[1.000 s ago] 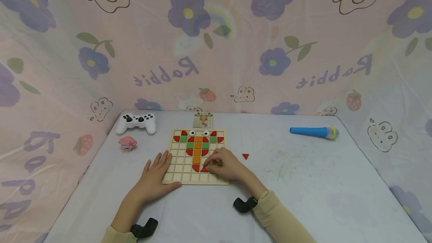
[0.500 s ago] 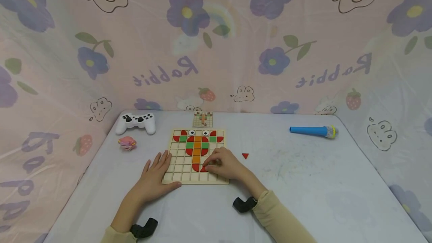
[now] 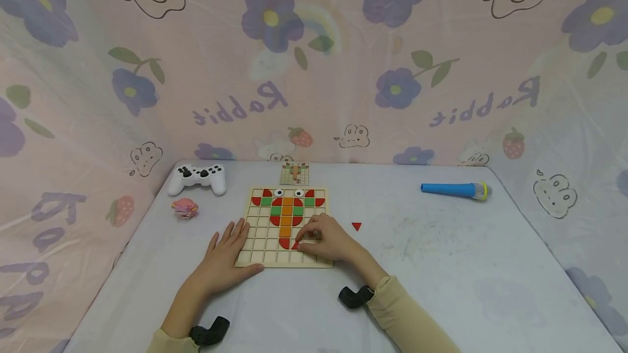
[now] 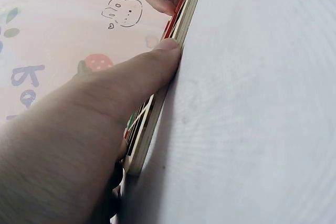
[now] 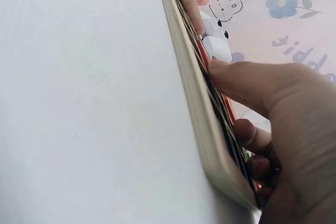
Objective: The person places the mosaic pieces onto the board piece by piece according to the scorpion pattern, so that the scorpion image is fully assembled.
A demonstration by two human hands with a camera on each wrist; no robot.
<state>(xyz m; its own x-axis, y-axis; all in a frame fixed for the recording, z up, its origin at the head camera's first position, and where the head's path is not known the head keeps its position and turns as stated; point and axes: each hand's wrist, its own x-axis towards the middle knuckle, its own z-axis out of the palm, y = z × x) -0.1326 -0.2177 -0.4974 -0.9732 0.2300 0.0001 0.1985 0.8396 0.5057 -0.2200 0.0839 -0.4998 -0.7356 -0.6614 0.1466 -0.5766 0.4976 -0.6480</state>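
A pale wooden grid board [image 3: 260, 257] lies on the table, with red, green, orange and eye tiles set in its squares. An orange column [image 3: 286, 219] runs down its middle to a rounded red tile [image 3: 284, 243]. Beside that tile, my right hand [image 3: 321, 237] pinches a small red tile [image 3: 295, 245], partly hidden by the fingertips. My left hand [image 3: 223, 257] rests along the board's left side with fingers spread; in the left wrist view its thumb [image 4: 152, 64] lies at the near edge. A loose red triangle tile [image 3: 356, 226] lies right of the board.
Behind the board lies a small pattern card [image 3: 295, 173]. To the left are a white game controller [image 3: 198, 180] and a pink toy figure [image 3: 185, 208]. A blue toy microphone [image 3: 453, 191] lies at the back right. A patterned curtain hangs around the table.
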